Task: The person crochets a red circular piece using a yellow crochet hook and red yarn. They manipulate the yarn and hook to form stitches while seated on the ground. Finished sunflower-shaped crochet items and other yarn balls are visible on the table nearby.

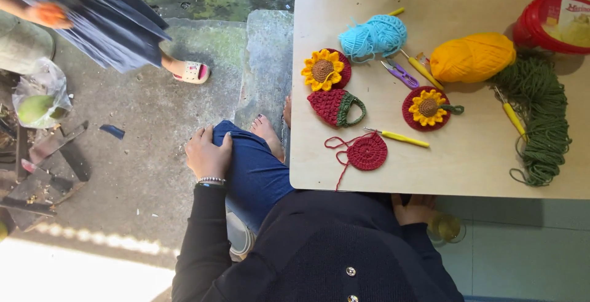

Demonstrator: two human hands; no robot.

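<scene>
My left hand rests flat on my knee in blue trousers, fingers apart, holding nothing. My right hand lies in my lap below the table's near edge, partly hidden; it seems to hold nothing. On the pale wooden table nearest me lie a red crocheted disc with a loose yarn tail and a yellow-handled crochet hook. Beyond them are a red strawberry-shaped piece and two sunflower pieces.
Turquoise yarn, a yellow yarn ball, loose green yarn, purple snips and a red tub sit farther back. Another person in a dark skirt and sandal stands on the stone floor to the left.
</scene>
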